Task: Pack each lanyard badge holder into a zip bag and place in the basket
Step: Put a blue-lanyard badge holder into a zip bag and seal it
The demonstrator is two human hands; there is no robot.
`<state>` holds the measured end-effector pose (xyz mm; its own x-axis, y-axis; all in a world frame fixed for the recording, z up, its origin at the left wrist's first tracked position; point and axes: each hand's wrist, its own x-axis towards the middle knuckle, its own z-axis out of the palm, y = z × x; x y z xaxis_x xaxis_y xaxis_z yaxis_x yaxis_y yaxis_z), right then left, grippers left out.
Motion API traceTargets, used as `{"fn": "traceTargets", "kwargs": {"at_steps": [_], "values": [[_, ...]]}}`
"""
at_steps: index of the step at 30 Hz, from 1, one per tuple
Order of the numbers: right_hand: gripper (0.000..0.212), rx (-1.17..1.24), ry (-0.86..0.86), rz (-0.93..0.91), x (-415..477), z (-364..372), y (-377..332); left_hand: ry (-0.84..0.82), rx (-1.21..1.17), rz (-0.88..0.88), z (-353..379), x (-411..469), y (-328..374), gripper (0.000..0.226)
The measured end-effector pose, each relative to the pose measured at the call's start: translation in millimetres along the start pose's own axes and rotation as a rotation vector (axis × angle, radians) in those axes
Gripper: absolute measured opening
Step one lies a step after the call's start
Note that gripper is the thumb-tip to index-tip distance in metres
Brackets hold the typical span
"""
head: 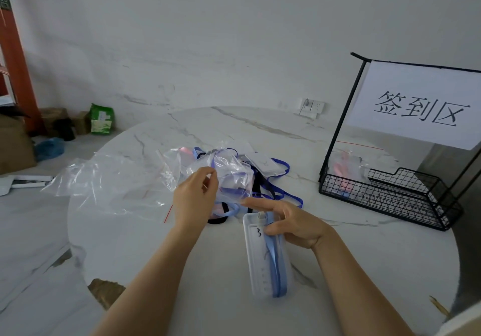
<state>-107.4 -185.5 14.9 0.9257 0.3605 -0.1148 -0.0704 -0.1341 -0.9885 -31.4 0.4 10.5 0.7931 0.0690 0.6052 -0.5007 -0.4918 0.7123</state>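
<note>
Left hand (195, 200) pinches the edge of a clear zip bag (231, 176) between thumb and curled fingers, lifting it above the table (182, 270). This probably frees the mouth for loading, though whether the mouth is open cannot be told. Right hand (296, 225) grips a badge holder (256, 262) just beside the bag. The thumb pins the pale blue lanyard (276, 265) flat along the holder, presumably so the strap stays folded and enters with it, and the index finger points toward the bag. Unpacked holders and straps form a pile (278, 176) behind the bag, with spare bags (112, 179) to the left. The wire basket (385, 195) stands well apart at right, under a paper sign (416, 106). It holds one packed bag (346, 169).
</note>
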Motion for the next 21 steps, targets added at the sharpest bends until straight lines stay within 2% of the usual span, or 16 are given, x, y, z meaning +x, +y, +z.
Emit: {"fn": "traceTargets", "kwargs": {"at_steps": [2, 4, 9, 13, 17, 21], "values": [[0.069, 0.005, 0.029, -0.005, -1.5, -2.7, -1.5, 0.004, 0.048, 0.157, 1.1, -0.4, -1.3, 0.027], [0.068, 0.111, 0.085, -0.044, -3.0, -6.7, -3.4, 0.017, 0.109, 0.284, 2.1, 0.3, -5.1, 0.029], [0.031, 0.515, 0.556, -0.113, 4.7, -7.5, -12.2, 0.009, 0.175, 0.433, 4.6, 0.2, -10.5, 0.019], [0.017, 0.689, 0.806, -0.097, 12.0, -6.1, -12.3, -0.014, 0.241, 0.538, 8.8, -1.1, -7.0, 0.025], [0.019, 0.679, 1.023, -0.079, 14.6, -2.5, -11.6, -0.024, 0.245, 0.562, 15.0, -3.2, -6.2, 0.029], [0.016, 0.528, 1.092, -0.071, 13.5, 2.0, -11.6, -0.021, 0.214, 0.562, 19.7, -6.7, -5.5, 0.030]]}}
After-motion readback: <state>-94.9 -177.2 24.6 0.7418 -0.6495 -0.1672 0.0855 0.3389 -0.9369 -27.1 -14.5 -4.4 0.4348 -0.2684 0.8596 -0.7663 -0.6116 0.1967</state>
